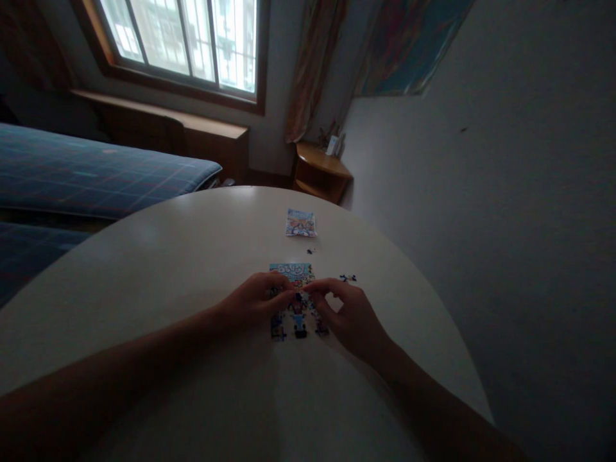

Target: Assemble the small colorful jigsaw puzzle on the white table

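A colourful, partly joined jigsaw puzzle [290,269] lies flat on the white round table [192,237], with gaps in its lower half. My left hand [260,296] rests over its left side, fingers stretched and thumb apart, tips touching the middle. From the right, my right hand [347,311] reaches in with bent index finger and thumb close together at the puzzle's middle. The small piece at those fingertips is mostly covered. Loose jigsaw pieces [348,278] lie right of the puzzle, and a small one [310,251] is above it.
A small printed packet [301,223] lies farther back on the table. Beyond the left edge is a bed with a blue plaid mattress [106,170]. A wooden corner stand [323,160] is behind the table, and a bare wall [505,212] runs along the right.
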`<state>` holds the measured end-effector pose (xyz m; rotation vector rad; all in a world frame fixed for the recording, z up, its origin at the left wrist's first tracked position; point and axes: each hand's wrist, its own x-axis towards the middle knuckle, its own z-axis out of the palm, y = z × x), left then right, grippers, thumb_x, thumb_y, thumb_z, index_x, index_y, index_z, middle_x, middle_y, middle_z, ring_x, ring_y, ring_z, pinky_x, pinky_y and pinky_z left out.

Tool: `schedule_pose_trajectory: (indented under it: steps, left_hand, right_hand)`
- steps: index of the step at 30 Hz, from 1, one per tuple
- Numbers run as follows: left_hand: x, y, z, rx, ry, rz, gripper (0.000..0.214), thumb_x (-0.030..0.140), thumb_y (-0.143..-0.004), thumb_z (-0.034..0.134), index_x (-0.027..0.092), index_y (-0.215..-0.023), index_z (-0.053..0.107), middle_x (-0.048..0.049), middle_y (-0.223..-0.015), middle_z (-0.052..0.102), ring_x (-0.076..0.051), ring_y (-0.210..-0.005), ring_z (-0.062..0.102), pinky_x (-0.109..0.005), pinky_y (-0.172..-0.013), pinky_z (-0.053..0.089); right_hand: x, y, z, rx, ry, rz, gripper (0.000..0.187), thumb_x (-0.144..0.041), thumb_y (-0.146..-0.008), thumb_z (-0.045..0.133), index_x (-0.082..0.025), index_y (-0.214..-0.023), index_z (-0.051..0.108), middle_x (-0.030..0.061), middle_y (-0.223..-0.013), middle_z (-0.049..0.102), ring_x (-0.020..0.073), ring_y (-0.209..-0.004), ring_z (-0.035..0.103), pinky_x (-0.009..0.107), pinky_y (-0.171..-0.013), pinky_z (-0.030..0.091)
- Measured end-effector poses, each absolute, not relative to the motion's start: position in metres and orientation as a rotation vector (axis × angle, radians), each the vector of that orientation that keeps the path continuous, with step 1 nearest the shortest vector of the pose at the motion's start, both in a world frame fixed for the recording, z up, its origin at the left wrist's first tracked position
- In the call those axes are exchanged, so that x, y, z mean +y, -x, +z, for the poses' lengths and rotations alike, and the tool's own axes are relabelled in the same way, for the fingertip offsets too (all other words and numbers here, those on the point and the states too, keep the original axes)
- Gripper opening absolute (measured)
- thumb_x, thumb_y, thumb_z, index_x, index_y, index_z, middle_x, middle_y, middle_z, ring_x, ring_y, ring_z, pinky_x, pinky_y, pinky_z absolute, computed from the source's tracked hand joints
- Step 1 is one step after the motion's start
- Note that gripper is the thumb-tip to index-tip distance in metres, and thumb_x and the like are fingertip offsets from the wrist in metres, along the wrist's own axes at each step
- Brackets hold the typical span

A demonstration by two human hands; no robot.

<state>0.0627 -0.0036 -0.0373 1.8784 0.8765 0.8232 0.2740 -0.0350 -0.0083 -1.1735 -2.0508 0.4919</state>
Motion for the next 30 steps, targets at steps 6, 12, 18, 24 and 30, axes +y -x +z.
schedule_pose_trajectory:
  steps: [6,12,18,24,30]
  left_hand:
    - [-0.004,-0.063,-0.036,0.895,-1.904,0.830,0.030,0.043,-0.089,0.055,0.015,-0.083,0.067,-0.0048,-0.080,0.066,-0.016,-0.074,0.060,-0.024,-0.063,0.048]
    - [-0.006,-0.064,-0.034,0.881,-1.956,0.835,0.026,0.037,-0.089,0.055,0.016,-0.083,0.068,-0.0058,-0.084,0.067,-0.016,-0.077,0.062,-0.025,-0.068,0.049]
    - [-0.007,-0.066,-0.033,0.811,-2.068,0.862,0.017,0.028,-0.086,0.058,0.016,-0.078,0.066,-0.0052,-0.081,0.066,-0.016,-0.075,0.062,-0.025,-0.069,0.049]
    - [-0.006,-0.067,-0.034,0.854,-2.052,0.880,0.017,0.028,-0.088,0.059,0.016,-0.078,0.066,-0.0048,-0.083,0.067,-0.016,-0.077,0.062,-0.026,-0.071,0.050]
    - [-0.004,-0.064,-0.039,0.812,-2.321,0.943,0.010,0.021,-0.088,0.060,0.021,-0.094,0.067,-0.0048,-0.099,0.071,-0.021,-0.098,0.064,-0.038,-0.093,0.049]
  right_hand:
    - [-0.035,-0.274,-0.009,-2.054,1.166,0.485,0.019,-0.017,-0.086,0.059,-0.023,-0.097,0.072,0.0038,-0.091,0.077,0.0186,-0.084,0.072,0.035,-0.081,0.055]
    - [-0.035,-0.275,-0.010,-2.050,1.157,0.484,0.017,-0.016,-0.087,0.060,-0.023,-0.097,0.072,0.0028,-0.090,0.077,0.0175,-0.081,0.071,0.033,-0.080,0.053]
    - [-0.035,-0.274,-0.011,-2.044,1.156,0.521,0.011,-0.025,-0.090,0.063,-0.023,-0.099,0.070,0.0014,-0.085,0.074,0.0153,-0.076,0.067,0.031,-0.078,0.051]
    - [-0.036,-0.271,-0.013,-1.972,1.172,0.713,0.019,-0.025,-0.085,0.070,-0.021,-0.103,0.066,0.0005,-0.082,0.073,0.0157,-0.076,0.069,0.029,-0.073,0.052]
    - [-0.028,-0.286,0.000,-2.156,1.081,0.740,0.020,-0.021,-0.096,0.054,-0.024,-0.105,0.071,0.0039,-0.096,0.072,0.0157,-0.088,0.066,0.030,-0.080,0.050]
